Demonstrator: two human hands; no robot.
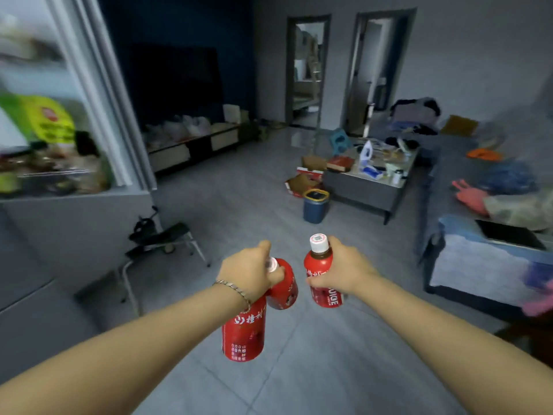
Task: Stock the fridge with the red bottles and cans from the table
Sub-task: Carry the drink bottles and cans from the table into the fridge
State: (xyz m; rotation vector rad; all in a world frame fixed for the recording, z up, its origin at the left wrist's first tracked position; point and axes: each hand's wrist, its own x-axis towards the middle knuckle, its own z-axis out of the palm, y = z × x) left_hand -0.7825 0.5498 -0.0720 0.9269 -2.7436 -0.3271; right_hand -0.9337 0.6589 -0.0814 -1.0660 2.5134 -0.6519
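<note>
My left hand (pixel 251 272) grips two red bottles by their necks: one (pixel 244 333) hangs straight down, the other (pixel 284 287) tilts out to the right with its white cap under my fingers. My right hand (pixel 341 271) holds a third red bottle (pixel 321 274) upright by its side, white cap on top. The fridge (pixel 59 223) stands at the left with its door (pixel 98 94) open, and blurred packets sit on a shelf inside. The low table (pixel 363 187) stands far off at the right, cluttered.
A folding step stool (pixel 161 244) stands by the fridge's lower corner. A blue bin (pixel 315 206) and cardboard boxes (pixel 305 181) lie beside the table. A sofa (pixel 484 235) piled with clothes runs along the right. Grey tiled floor lies in between.
</note>
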